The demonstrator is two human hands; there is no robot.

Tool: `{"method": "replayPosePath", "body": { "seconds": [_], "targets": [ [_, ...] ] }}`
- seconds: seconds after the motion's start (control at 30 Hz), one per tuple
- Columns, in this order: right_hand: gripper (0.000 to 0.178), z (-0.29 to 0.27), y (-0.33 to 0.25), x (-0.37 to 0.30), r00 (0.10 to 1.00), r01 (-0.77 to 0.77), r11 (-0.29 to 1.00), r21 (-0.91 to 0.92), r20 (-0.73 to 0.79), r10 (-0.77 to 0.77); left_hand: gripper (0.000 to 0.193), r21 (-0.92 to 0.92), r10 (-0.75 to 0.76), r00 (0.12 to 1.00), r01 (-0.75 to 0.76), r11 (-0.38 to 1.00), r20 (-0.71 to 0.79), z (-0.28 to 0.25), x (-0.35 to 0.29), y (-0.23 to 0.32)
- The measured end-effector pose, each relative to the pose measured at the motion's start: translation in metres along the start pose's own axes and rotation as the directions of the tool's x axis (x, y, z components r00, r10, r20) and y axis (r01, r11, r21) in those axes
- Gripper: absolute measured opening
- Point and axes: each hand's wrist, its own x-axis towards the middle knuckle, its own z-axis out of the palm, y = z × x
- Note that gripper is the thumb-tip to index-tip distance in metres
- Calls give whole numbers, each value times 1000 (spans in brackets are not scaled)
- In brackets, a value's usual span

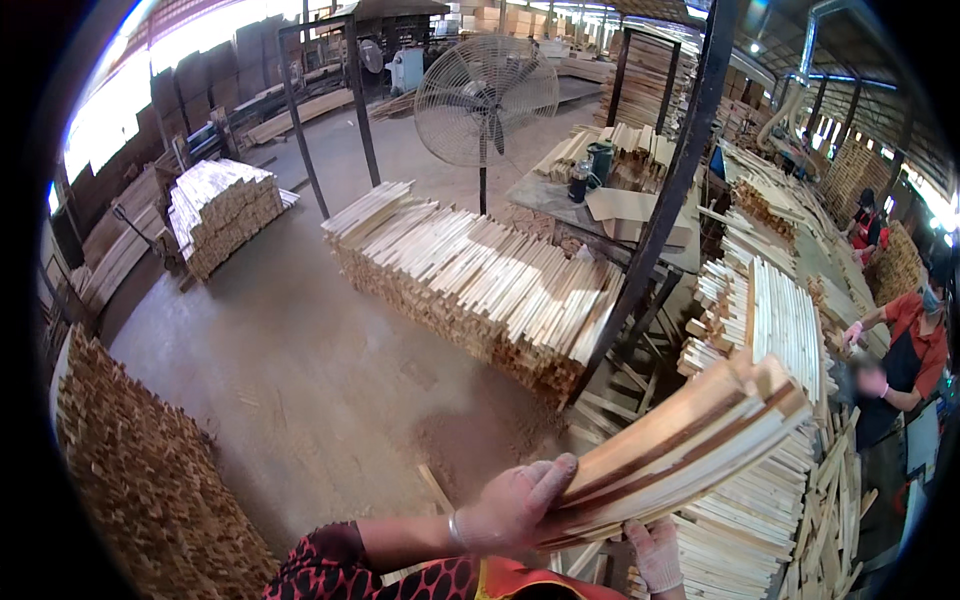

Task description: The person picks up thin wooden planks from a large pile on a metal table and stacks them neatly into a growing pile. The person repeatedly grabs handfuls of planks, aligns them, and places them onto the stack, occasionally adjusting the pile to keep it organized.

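Observation:
A bundle of wooden slats (670, 450) lies across my two hands, tilted up toward the right. My left hand (515, 505), in a pale glove with a bracelet at the wrist, grips the bundle's near end with the thumb on top. Under the lower edge of the bundle, my right hand (655, 553) is closed against it, its fingers partly hidden. Just beneath and beyond the bundle, a stack of pale slats (745, 515) spreads out on the right.
A long pile of slats (480, 270) stands ahead beside a dark metal post (660, 220). Behind it is a caged fan (487, 100). More stacks stand at left (225, 215) and near left (150, 470). A co-worker (910, 340) in a red top stands at far right.

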Motion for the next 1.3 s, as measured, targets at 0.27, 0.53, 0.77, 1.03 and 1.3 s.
{"method": "replayPosePath", "body": {
  "seconds": [0.27, 0.53, 0.77, 1.03, 1.3],
  "targets": [
    [55, 91, -35, 169, 934, -76, 992, -100, 340, 106, 110, 250, -508, 861, 489, 836, 13, -25, 7, -110],
    [62, 171, -31, 385, 844, 181, 930, -320, 536, 21, 105, 73, -790, 595, 803, 591, -148, -72, 112, -238],
    [47, 217, -42, 548, 808, -5, 936, -351, 550, 211, 109, -20, -870, 475, 876, 482, -136, -60, 170, -418],
    [55, 230, 28, 730, 822, -295, 866, -404, 355, 445, 112, 85, -892, 406, 900, 428, 197, 19, 231, -669],
    [47, 203, 61, 842, 828, -153, 389, -909, 97, 552, 94, 445, -876, 206, 796, 410, 437, 160, 315, -810]
  ]
}}
